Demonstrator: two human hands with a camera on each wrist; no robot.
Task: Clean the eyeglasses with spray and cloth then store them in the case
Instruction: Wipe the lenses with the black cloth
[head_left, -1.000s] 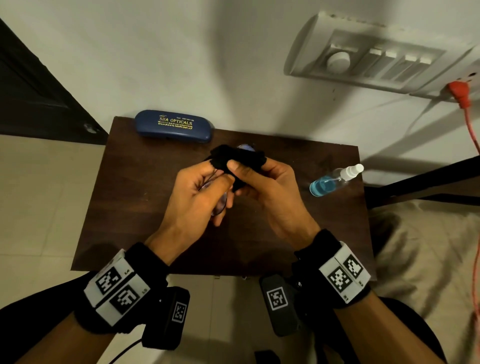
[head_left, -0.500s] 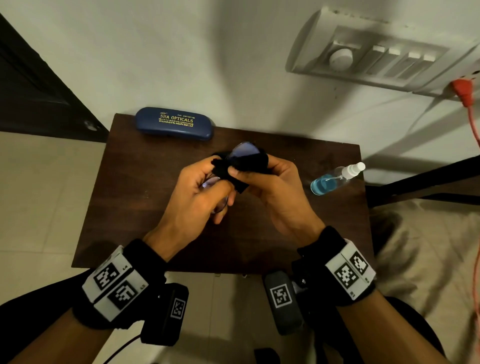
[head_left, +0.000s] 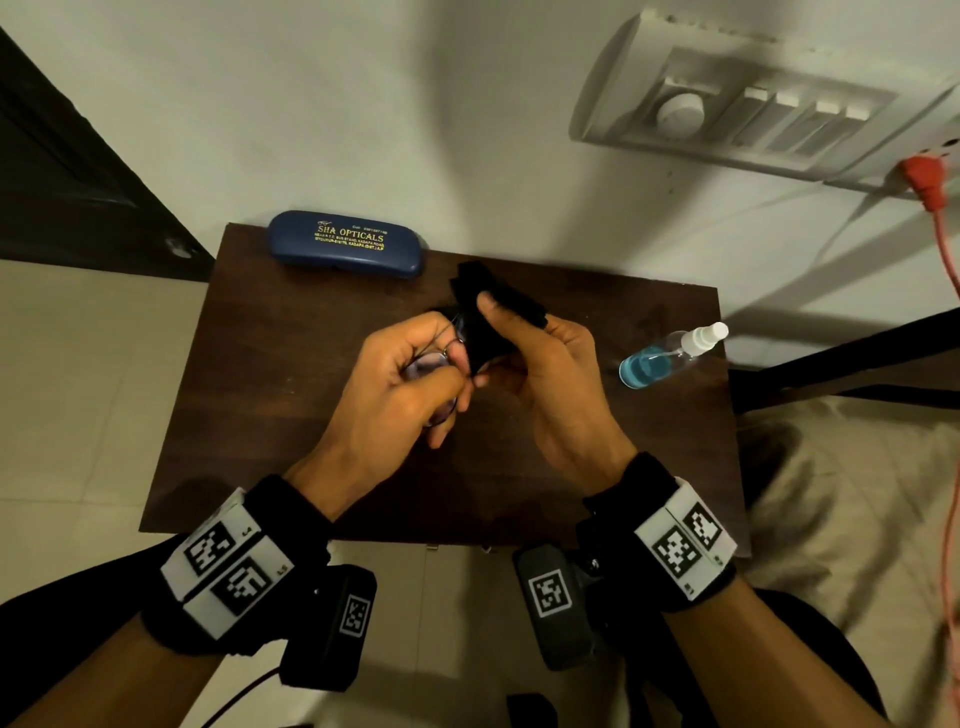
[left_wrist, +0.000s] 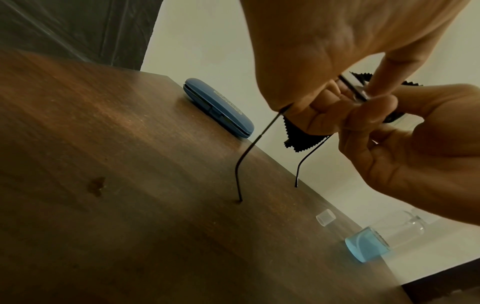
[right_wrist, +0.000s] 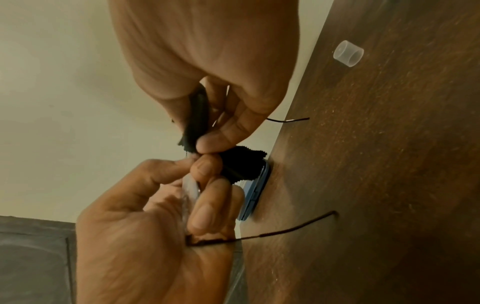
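Thin-wire eyeglasses (head_left: 422, 368) are held above the dark wooden table (head_left: 260, 415). My left hand (head_left: 447, 364) pinches the frame around one lens (right_wrist: 189, 191). My right hand (head_left: 488, 332) pinches a black cloth (head_left: 480, 306) folded over the other lens, which is hidden, thumb on top. Both temples (left_wrist: 249, 152) are unfolded and hang down, tips at or near the tabletop. The blue glasses case (head_left: 345, 244) lies closed at the table's far left. A spray bottle (head_left: 670, 353) with blue liquid lies on its side at the right.
The bottle's clear cap (left_wrist: 325, 220) sits loose on the table near the bottle. A wall runs along the table's far edge, with a switch panel (head_left: 753, 109) and a red plug (head_left: 924, 176). A dark door (head_left: 78, 156) is at the left.
The right hand has slid the cloth along the lens. The lens that showed above the cloth half a second ago is now covered. The left hand holds nearly still.
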